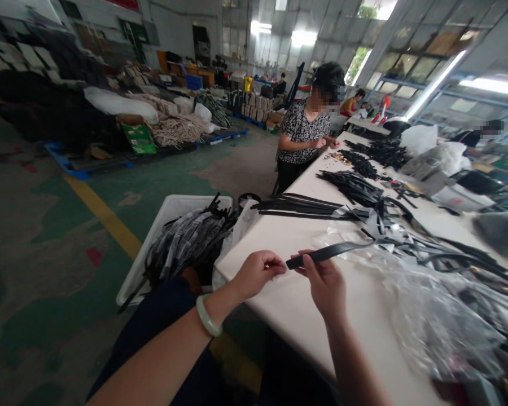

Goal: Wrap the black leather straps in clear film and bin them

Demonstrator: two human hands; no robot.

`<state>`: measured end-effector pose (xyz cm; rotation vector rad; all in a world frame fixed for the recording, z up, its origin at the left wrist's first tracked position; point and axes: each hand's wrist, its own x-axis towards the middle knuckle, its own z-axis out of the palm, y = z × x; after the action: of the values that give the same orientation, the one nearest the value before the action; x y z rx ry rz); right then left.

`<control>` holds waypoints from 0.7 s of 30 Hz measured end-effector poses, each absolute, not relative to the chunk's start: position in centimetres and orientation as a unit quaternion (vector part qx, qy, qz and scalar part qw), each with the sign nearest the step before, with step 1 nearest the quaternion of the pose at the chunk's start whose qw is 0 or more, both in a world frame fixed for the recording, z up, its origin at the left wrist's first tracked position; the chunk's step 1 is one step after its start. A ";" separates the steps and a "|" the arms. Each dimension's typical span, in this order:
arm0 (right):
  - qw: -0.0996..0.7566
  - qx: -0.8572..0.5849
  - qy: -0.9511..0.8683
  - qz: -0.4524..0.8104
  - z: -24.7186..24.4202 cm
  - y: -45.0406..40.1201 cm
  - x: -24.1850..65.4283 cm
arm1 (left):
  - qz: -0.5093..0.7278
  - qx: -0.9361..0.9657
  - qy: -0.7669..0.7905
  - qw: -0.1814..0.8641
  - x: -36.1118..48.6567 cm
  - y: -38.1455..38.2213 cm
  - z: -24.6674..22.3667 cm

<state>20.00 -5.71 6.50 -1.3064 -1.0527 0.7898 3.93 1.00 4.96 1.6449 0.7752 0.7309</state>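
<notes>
A flat black strap (334, 251) is pinched near its end by my right hand (325, 282), thumb on top. Its far part runs right, toward a heap of black straps and clear plastic. Just left of the strap's end is my left hand (258, 273), its thumb and fingertips pressed together. Something small and whitish may be between those fingertips, too blurred to name. Both hands are above the near edge of the pale table (271, 304). Beyond them lies a row of black straps (296, 206), their ends over the table's left edge.
Crumpled clear plastic bags (440, 316) spread over the table's right side. A white bin (152, 237) of black straps stands on the floor at left. A co-worker (305, 129) handles small parts at the table's far left edge. Loaded blue pallets (76, 169) stand farther back.
</notes>
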 end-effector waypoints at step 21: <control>0.512 -0.596 -0.558 0.267 7.6 -5.8 20.1 | 0.332 0.685 0.326 0.561 3.7 1.2 4.7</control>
<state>20.06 -5.82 7.63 -1.4341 -1.3434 0.6431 3.71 1.18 4.69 1.6135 0.7688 0.7821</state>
